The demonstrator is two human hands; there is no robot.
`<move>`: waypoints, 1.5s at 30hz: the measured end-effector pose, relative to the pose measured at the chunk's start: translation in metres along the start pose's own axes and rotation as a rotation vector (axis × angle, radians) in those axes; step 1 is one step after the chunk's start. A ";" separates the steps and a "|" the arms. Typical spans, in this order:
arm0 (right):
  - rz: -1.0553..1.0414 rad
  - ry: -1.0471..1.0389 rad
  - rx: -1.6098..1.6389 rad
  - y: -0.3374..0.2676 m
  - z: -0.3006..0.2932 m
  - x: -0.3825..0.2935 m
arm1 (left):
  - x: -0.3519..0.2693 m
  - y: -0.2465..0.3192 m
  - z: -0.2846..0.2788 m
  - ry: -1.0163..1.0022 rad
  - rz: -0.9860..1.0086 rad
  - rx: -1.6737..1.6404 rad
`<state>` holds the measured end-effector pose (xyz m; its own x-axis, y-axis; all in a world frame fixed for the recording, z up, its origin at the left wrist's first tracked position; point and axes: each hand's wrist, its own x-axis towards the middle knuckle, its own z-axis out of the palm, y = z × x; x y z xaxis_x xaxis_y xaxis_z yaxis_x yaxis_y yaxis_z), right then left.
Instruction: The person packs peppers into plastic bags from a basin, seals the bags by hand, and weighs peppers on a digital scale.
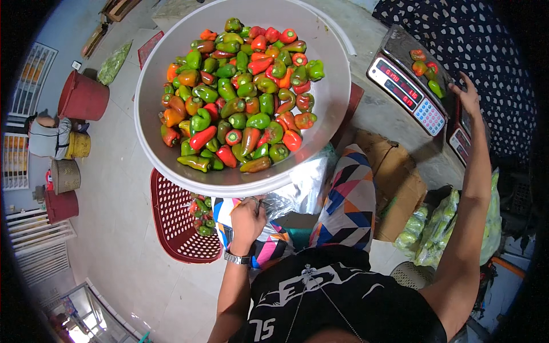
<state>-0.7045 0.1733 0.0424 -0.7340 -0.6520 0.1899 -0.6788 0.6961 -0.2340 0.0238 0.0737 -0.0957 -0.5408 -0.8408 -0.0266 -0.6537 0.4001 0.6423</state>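
Note:
A large white round tub (146,141) in front of me holds many small red, green and orange bell peppers (240,103). Below its rim, my left hand (248,221) is closed on a clear plastic bag (274,208) lying over my lap. My right hand (469,96) reaches far to the right, fingers apart and holding nothing, beside the metal platform of a digital scale (401,47). Several peppers (422,68) rest on that platform near my fingertips. The scale's red display is lit.
A dark red perforated basket (165,214) with bagged peppers (201,216) stands left of my legs. On the right are a second scale (461,143), a cardboard box (392,184) and bags of green produce (437,227). A person (49,137) sits far left near buckets (83,96).

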 end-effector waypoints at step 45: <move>0.034 -0.117 -0.247 0.026 0.067 -0.006 | 0.002 0.001 0.001 0.000 -0.064 0.038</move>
<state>-0.7165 0.1754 -0.0287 -0.7592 -0.6470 0.0707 -0.6484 0.7613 0.0044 0.0221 0.0725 -0.0958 -0.4973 -0.8650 -0.0670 -0.7067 0.3591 0.6096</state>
